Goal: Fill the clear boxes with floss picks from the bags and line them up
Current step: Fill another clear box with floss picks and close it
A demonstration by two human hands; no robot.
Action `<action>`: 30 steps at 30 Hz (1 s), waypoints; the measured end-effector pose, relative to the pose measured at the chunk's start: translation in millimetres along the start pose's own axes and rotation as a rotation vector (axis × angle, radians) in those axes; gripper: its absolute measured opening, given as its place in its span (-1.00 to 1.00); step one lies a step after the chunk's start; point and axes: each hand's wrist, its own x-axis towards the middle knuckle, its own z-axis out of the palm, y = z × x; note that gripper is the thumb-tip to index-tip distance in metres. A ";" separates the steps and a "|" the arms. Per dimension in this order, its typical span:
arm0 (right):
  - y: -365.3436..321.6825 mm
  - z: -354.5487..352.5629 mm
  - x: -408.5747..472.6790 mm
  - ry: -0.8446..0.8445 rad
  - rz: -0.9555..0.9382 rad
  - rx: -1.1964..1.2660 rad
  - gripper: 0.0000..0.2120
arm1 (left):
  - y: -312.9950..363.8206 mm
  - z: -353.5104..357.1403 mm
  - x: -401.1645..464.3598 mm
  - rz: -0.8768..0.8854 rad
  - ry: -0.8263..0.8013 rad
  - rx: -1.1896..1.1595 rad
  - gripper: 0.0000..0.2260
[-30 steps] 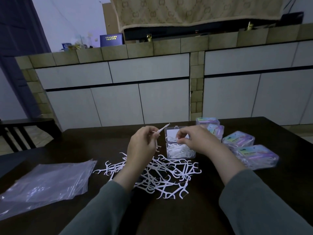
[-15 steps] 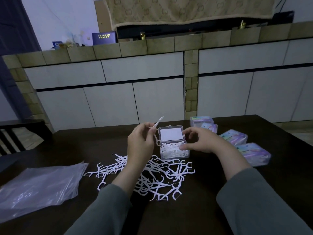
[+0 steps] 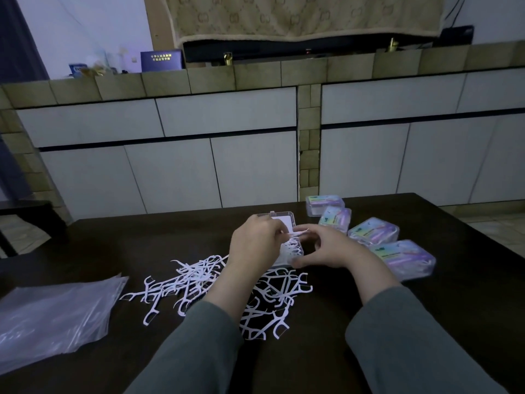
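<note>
Four closed boxes (image 3: 372, 232) lined up far right. Open clear box (image 3: 287, 248) part-filled; left hand (image 3: 255, 245) pinches a floss pick (image 3: 298, 233), right hand (image 3: 326, 248) grips box. Loose pile (image 3: 221, 285) remains near.

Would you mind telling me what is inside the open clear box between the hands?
White floss picks lie piled inside the open clear box. The left hand covers its left part, so how full it is cannot be seen.

A dark tabletop (image 3: 426, 322) is set before white cabinet doors (image 3: 176, 172) under a tiled counter (image 3: 213, 78). A patterned beige cloth (image 3: 306, 18) is hung above. A blue booklet (image 3: 161, 60) is stood upright. Lighting is dim.
</note>
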 end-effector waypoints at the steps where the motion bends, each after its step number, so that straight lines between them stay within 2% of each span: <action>1: 0.7 -0.3 0.3 -0.002 -0.004 0.005 -0.20 | -0.7 2.3 0.4 -0.016 -0.020 0.001 -0.84; 6: 4.3 0.0 2.4 -0.005 0.006 0.037 -0.19 | -9.9 7.6 -0.7 -0.159 -0.087 -0.095 -0.86; 9: 5.3 0.6 2.8 -0.009 0.015 0.031 -0.19 | -15.6 1.7 -1.2 -0.219 -0.048 -0.162 -0.87; 12: 3.9 0.2 2.5 -0.005 0.019 0.034 -0.20 | -24.4 -3.7 -1.3 -0.154 0.005 -0.106 -0.88; 16: 4.3 0.6 2.6 -0.006 0.017 0.044 -0.20 | -27.3 5.0 -2.8 -0.093 -0.077 -0.063 -0.84; 19: 5.7 0.4 3.1 -0.006 0.013 0.050 -0.20 | -22.6 10.8 -5.0 -0.053 -0.071 -0.018 -0.76; 23: 6.8 0.6 3.8 -0.011 -0.013 0.042 -0.21 | -4.3 13.3 -9.8 0.108 -0.035 -0.005 -0.74; 30: 9.7 0.8 4.5 -0.015 -0.015 0.072 -0.21 | -2.1 11.4 -11.7 0.123 -0.189 0.034 -0.69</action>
